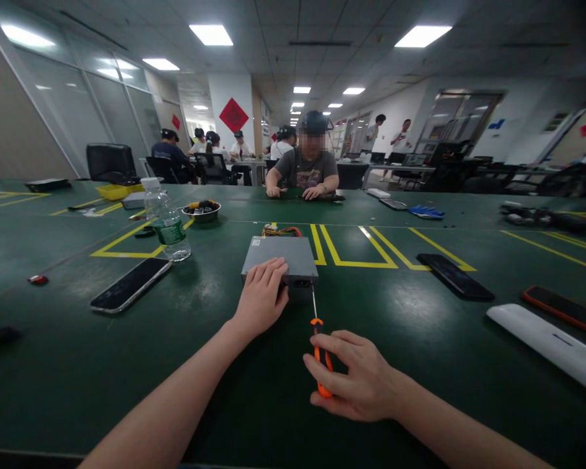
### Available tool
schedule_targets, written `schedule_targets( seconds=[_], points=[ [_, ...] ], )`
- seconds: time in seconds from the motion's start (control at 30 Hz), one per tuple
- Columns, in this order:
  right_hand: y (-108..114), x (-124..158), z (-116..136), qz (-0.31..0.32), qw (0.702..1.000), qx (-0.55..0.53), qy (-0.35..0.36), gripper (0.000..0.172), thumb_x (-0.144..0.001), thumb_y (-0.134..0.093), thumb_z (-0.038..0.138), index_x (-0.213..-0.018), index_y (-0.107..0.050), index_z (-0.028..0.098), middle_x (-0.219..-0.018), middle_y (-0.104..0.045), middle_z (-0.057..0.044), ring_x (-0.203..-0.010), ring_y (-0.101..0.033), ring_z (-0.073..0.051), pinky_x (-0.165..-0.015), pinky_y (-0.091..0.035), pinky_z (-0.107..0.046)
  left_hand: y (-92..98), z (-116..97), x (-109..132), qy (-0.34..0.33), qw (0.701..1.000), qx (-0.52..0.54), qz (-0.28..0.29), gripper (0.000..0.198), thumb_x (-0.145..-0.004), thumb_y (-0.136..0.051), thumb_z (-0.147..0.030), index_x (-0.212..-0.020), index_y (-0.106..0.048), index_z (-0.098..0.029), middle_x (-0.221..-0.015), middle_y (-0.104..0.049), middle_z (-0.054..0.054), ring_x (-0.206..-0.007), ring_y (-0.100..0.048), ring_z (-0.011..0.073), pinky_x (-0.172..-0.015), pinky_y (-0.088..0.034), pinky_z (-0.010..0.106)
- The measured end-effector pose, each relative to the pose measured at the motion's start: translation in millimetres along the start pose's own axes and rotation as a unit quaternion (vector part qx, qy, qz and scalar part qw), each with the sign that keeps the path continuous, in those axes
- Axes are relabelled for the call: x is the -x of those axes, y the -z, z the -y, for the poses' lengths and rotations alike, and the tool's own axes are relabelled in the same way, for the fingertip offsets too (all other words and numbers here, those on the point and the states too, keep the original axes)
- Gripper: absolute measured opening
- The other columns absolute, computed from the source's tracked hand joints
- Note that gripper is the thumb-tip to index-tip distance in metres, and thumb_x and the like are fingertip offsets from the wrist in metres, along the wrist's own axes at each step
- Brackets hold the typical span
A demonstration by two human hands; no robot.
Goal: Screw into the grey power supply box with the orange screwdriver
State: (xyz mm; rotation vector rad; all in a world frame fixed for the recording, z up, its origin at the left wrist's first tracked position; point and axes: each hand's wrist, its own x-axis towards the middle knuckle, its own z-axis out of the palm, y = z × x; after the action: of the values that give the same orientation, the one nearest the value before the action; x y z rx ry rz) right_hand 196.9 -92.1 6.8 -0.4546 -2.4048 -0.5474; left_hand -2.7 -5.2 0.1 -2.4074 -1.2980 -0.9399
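Observation:
A grey metal computer power supply unit [293, 251] lies flat on the green table, its bundle of coloured cables [283, 231] coming out at the back. My left hand [264, 290] grips its front left part, fingers laid over the top and thumb down at the front face. In my right hand [354, 371] is a screwdriver [317, 326] with an orange and black handle. Its shaft points away from me, and the tip meets the unit's front face near the right corner. The screw there is too small to make out.
Left of the unit are a phone [131, 284], a water bottle [170, 231] and a bowl of small dark parts [202, 210]. To the right lie a dark phone [454, 277], an orange-edged phone [566, 309] and a white long case [551, 345]. A person [307, 166] sits opposite.

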Motion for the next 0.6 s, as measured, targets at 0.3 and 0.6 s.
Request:
schedule_targets(
  seconds=[0.3, 0.6],
  points=[
    [-4.4, 4.4, 2.5, -0.042, 0.998, 0.023, -0.037, 0.011, -0.075, -0.049, 0.023, -0.080, -0.055, 0.015, -0.083, -0.060, -0.010, -0.066, -0.055, -0.014, -0.055, -0.044, -0.026, 0.9, -1.3, -0.5, 0.001, 1.000, -0.015, -0.007, 0.035, -0.082, -0.046, -0.022, -0.116, -0.046, -0.019, -0.130, -0.048, 0.010, -0.124, -0.038, 0.0231, -0.104, -0.025, 0.045],
    [7.1, -5.8, 13.4, 0.023, 0.995, 0.057, -0.082, 0.023, -0.077, -0.041, 0.019, -0.089, -0.059, 0.013, -0.093, -0.062, -0.015, -0.072, -0.059, -0.018, -0.058, -0.048, -0.029, 2.0, -2.3, -3.4, -0.026, 0.998, -0.049, -0.017, 0.033, -0.081, -0.046, -0.022, -0.114, -0.048, -0.016, -0.132, -0.045, 0.013, -0.127, -0.035, 0.0253, -0.107, -0.022, 0.048]
  ],
)
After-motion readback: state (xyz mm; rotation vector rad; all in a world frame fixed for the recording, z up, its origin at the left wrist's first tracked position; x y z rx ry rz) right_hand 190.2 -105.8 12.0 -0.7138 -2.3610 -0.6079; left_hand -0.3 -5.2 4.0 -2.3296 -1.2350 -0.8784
